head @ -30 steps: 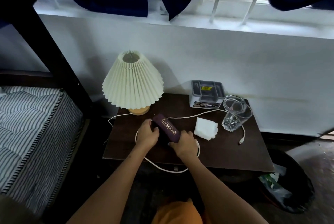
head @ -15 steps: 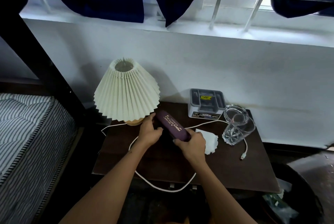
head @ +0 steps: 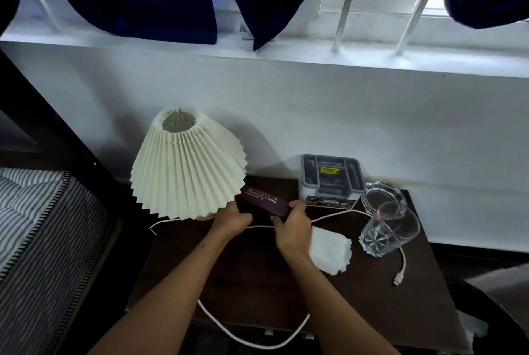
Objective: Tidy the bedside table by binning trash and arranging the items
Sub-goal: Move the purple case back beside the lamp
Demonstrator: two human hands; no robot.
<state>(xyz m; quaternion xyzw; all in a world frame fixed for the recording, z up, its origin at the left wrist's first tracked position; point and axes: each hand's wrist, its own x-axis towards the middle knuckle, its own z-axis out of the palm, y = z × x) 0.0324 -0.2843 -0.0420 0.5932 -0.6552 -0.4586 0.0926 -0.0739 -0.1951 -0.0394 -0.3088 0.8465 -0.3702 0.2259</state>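
Left hand (head: pixel 233 218) and right hand (head: pixel 293 225) grip purple case (head: pixel 264 202), fingers curled round ends. Arranging step: set down at counter (head: pixel 257 277) 11 o'clock, clear of lamp (head: pixel 186 165).

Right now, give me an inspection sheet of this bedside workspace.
Surface: dark wooden bedside table, against a white wall.
Job's things: purple glasses case held beside the pleated lamp; grey organiser at the back; clear glass lying tilted.
Clutter: white tissue.
Hands: left hand and right hand both grip the case.
Cables: white cable looped across the table.
Surroundings: striped mattress, dark curtains.
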